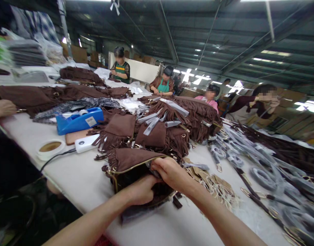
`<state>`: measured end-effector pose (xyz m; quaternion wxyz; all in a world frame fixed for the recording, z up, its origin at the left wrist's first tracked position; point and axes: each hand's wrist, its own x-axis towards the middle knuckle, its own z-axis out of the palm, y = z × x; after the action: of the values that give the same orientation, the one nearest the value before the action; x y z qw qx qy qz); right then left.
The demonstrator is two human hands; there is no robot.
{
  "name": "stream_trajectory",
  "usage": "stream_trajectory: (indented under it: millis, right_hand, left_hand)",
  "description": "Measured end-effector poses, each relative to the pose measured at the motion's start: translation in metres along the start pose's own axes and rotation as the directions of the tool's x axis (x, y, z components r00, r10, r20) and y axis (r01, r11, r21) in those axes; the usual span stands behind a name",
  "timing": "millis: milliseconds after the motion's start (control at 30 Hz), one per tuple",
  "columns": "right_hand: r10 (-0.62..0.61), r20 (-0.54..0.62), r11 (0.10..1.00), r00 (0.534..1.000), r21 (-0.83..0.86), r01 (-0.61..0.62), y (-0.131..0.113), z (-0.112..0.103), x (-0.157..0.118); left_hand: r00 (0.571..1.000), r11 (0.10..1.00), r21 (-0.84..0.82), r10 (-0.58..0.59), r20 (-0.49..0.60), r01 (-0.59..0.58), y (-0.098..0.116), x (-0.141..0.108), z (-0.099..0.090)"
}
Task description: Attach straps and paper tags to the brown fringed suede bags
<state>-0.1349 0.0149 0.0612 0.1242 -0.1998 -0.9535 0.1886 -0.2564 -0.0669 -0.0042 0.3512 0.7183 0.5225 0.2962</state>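
A brown fringed handbag (pixel 136 159) stands on the table in front of me with its brass zipper undone and its mouth gaping toward me. My left hand (pixel 143 189) reaches into the opening; its fingertips are hidden in the dark interior. At the right end of the zipper, my right hand (pixel 171 172) has its fingers closed on a crumpled grey plastic-wrapped piece (pixel 148 165), partly covered by the fingers. Just beyond lie more brown fringed bags (pixel 152 135), some with plastic-wrapped parts on top.
Left are a blue tape dispenser (pixel 81 120), a tape roll (pixel 50 149) and a white device with a cable (pixel 86 143). Tags with strings (pixel 215 182) and wrapped straps (pixel 263 177) lie right. Another person's hand (pixel 4 108) is far left; several co-workers stand beyond.
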Motion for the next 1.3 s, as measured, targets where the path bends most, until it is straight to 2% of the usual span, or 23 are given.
stream_trajectory:
  millis: [267,400,533,767,900,1100,1300]
  right_hand:
    - [0.017,-0.021,1.000,1.000,0.016,-0.017,-0.001,-0.005,-0.003]
    - [0.011,-0.029,1.000,1.000,0.015,-0.011,0.004,-0.005,-0.006]
    - [-0.006,-0.046,1.000,0.999,0.001,0.006,0.008,0.000,-0.009]
    - [-0.027,-0.087,0.997,0.996,-0.078,0.020,0.014,0.009,-0.021]
    - [-0.040,-0.091,0.990,0.995,-0.141,0.027,0.013,0.015,-0.030]
    - [-0.010,-0.065,0.911,0.998,-0.412,-0.018,0.010,0.022,-0.037]
    - [0.021,-0.026,0.906,0.999,-0.423,-0.030,0.009,0.013,-0.035]
  left_hand:
    - [0.998,0.992,-0.127,-0.015,-0.061,0.007,-0.009,-0.005,0.002]
    - [0.996,0.992,-0.121,-0.045,-0.077,0.035,-0.011,-0.003,0.004]
    - [0.996,0.990,-0.129,-0.071,-0.060,0.063,-0.008,-0.001,0.001]
    - [0.988,0.963,-0.240,-0.141,-0.065,0.121,-0.009,0.002,0.000]
    - [0.991,0.959,-0.262,-0.126,-0.055,0.107,-0.012,0.001,0.001]
    - [0.996,0.978,-0.205,-0.056,-0.071,0.040,-0.010,-0.005,0.002]
    - [0.992,0.999,-0.048,0.018,-0.124,-0.024,-0.008,-0.010,0.008]
